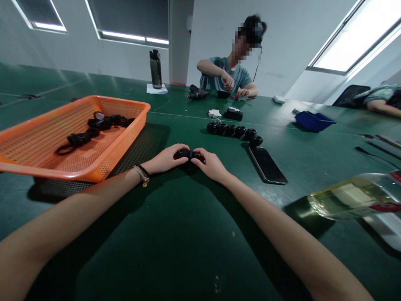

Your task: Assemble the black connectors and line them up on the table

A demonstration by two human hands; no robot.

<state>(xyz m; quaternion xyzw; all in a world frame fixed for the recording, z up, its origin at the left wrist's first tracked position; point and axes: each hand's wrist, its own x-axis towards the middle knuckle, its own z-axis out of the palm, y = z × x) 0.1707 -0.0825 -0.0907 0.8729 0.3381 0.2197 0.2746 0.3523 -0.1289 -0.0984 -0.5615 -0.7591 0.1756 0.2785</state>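
Observation:
My left hand and my right hand meet over the table, both closed on a small black cylindrical part. Fingers cover most of it, so I cannot tell whether it is one piece or two joined. Beyond my right hand, several glossy black round parts stand in a slanting row. To the left, an orange mesh basket holds more black parts, some of them ring-shaped.
A phone lies right of my hands, with a bottle of yellowish liquid nearer. Farther off are a blue bin, white part, black block, power drill and dark bottle. A co-worker sits opposite.

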